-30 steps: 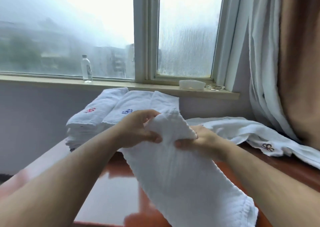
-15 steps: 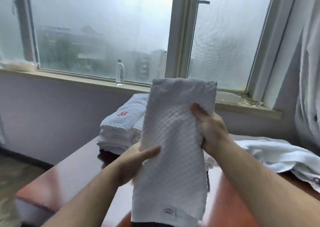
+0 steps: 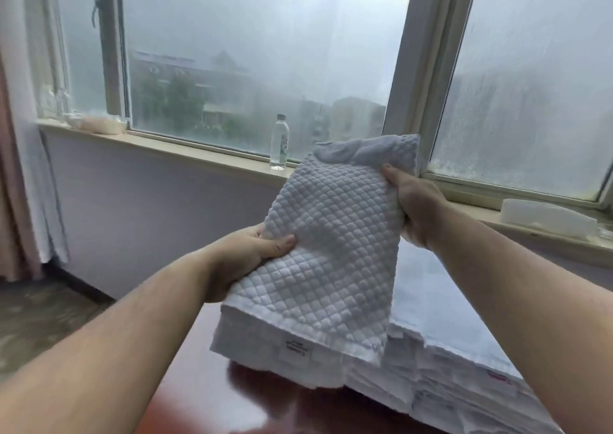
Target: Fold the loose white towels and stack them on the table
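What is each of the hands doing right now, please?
Left hand: holding the folded white towel by its left edge.
Right hand: holding the same towel near its top right corner.

The single wide-angle head camera looks forward and slightly downward from the person's own eye height, facing the window across the table, with the held towel close before the lens.

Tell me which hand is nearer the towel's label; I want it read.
Left. The left hand grips the towel mid-side, above the label; the right hand holds its top corner, far up.
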Demonstrator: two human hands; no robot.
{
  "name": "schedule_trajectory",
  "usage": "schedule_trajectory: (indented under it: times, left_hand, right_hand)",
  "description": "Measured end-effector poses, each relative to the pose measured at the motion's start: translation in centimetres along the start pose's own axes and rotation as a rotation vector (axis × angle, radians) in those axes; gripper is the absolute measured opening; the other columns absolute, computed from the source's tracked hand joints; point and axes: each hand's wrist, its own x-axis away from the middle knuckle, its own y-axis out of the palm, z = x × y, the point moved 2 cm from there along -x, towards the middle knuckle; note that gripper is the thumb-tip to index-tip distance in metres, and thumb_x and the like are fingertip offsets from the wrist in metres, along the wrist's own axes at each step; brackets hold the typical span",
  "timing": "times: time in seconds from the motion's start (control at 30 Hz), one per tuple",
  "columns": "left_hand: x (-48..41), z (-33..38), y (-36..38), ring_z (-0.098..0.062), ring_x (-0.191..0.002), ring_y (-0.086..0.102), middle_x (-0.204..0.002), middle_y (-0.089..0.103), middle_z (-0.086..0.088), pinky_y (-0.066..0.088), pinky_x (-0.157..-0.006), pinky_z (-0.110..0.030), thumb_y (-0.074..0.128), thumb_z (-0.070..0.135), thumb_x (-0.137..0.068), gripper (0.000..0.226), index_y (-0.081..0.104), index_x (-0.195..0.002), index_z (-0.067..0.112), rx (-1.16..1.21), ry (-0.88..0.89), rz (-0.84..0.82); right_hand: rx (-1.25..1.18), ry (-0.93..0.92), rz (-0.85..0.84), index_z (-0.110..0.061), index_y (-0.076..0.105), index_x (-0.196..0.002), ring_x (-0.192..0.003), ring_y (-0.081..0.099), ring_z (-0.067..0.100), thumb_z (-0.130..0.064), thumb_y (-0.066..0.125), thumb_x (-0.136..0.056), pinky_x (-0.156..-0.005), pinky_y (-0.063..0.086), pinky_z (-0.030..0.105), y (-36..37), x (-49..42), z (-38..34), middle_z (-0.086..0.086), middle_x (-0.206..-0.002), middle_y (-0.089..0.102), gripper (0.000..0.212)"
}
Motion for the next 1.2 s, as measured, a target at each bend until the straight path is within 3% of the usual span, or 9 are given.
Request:
schedule_trajectory:
  times: [0.2, 0.37, 0.5, 0.67, 0.87, 0.97, 1.07, 1.13, 1.2]
  left_hand:
    - [-6.1, 3.2, -2.6, -0.029, -0.096, 0.075, -0.111, 0.075, -0.014, 0.063, -0.070, -0.035, 0.068, 0.028, -0.093, 0.038, 0.064, -0.125, 0.009, -0.058, -0.079, 0.050]
    - [-9.5, 2.6, -3.5, -0.030, -0.099, 0.074, -0.119, 0.071, -0.019, 0.063, -0.075, -0.040, 0.063, 0.033, -0.097, 0.043, 0.063, -0.128, 0.003, 0.038, -0.245, 0.008]
    - [-10.3, 0.5, -3.5, -0.025, -0.103, 0.073, -0.121, 0.072, -0.015, 0.061, -0.084, -0.037, 0.061, 0.034, -0.098, 0.041, 0.064, -0.127, 0.006, -0.090, -0.396, -0.086]
    - [-10.6, 0.2, -3.5, -0.028, -0.112, 0.070, -0.122, 0.072, -0.014, 0.059, -0.090, -0.041, 0.050, 0.025, -0.105, 0.032, 0.060, -0.130, 0.008, -0.107, -0.281, -0.022]
    - [-10.9, 2.2, -1.1, -0.031, -0.110, 0.070, -0.122, 0.071, -0.015, 0.061, -0.084, -0.041, 0.052, 0.023, -0.104, 0.031, 0.062, -0.130, 0.009, 0.051, -0.126, -0.064]
    - [-10.8, 4.3, 1.4, -0.028, -0.090, 0.075, -0.102, 0.076, -0.016, 0.062, -0.069, -0.032, 0.051, 0.003, -0.097, 0.024, 0.073, -0.105, 0.001, 0.056, -0.092, -0.159]
    - [-11.1, 5.6, 3.4, -0.014, -0.060, 0.068, -0.071, 0.071, -0.009, 0.053, -0.054, -0.019, 0.041, -0.021, -0.089, 0.045, 0.075, -0.072, 0.004, -0.025, -0.048, -0.044]
    - [-11.4, 4.5, 4.7, -0.013, -0.064, 0.072, -0.076, 0.075, -0.007, 0.056, -0.056, -0.022, 0.042, -0.008, -0.100, 0.047, 0.078, -0.074, 0.005, -0.117, -0.091, -0.072]
    - [-11.4, 1.9, 5.4, -0.023, -0.087, 0.076, -0.098, 0.078, -0.010, 0.063, -0.075, -0.036, 0.057, 0.023, -0.103, 0.025, 0.075, -0.107, 0.007, -0.249, -0.229, -0.081]
  right_hand:
    - [-0.063, 0.048, 0.020, -0.008, 0.068, -0.111, -0.080, 0.077, 0.027, -0.035, 0.059, -0.101, -0.061, 0.061, 0.038, 0.8, -8.2, 1.2, 0.011, -0.093, 0.078, 0.030]
    - [-0.038, 0.131, 0.067, -0.007, 0.064, -0.121, -0.094, 0.075, 0.032, -0.041, 0.060, -0.099, -0.082, 0.062, 0.048, -0.1, -13.1, 3.2, 0.014, -0.108, 0.076, 0.041]
    - [0.023, 0.310, 0.022, -0.003, 0.067, -0.114, -0.078, 0.075, 0.027, -0.047, 0.049, -0.101, -0.064, 0.059, 0.034, -1.6, -14.3, 6.8, 0.010, -0.099, 0.075, 0.049]
    - [0.113, 0.349, 0.007, -0.001, 0.063, -0.127, -0.087, 0.074, 0.031, -0.025, 0.056, -0.099, -0.073, 0.061, 0.044, -2.6, -13.8, 8.8, 0.018, -0.114, 0.073, 0.038]
    - [0.071, 0.199, 0.066, 0.002, 0.062, -0.116, -0.068, 0.076, 0.026, -0.016, 0.047, -0.105, -0.051, 0.059, 0.034, -4.1, -12.8, 4.2, 0.016, -0.083, 0.076, 0.026]
    - [0.077, 0.143, 0.086, 0.001, 0.059, -0.115, -0.068, 0.076, 0.025, -0.009, 0.032, -0.107, -0.050, 0.059, 0.033, -6.2, -11.8, 1.5, 0.015, -0.080, 0.077, 0.030]
    - [0.101, 0.139, 0.121, -0.002, 0.058, -0.104, -0.060, 0.075, 0.024, -0.004, 0.021, -0.106, -0.043, 0.056, 0.033, -8.0, -11.0, 0.0, 0.012, -0.070, 0.075, 0.037]
    - [0.160, 0.158, 0.186, -0.002, 0.060, -0.108, -0.059, 0.074, 0.024, -0.004, 0.027, -0.105, -0.043, 0.057, 0.034, -9.3, -10.9, 0.6, 0.012, -0.071, 0.076, 0.033]
    - [0.276, 0.207, 0.241, -0.001, 0.063, -0.114, -0.066, 0.075, 0.029, -0.004, 0.042, -0.100, -0.053, 0.062, 0.041, -10.4, -11.1, 3.2, 0.016, -0.085, 0.075, 0.025]
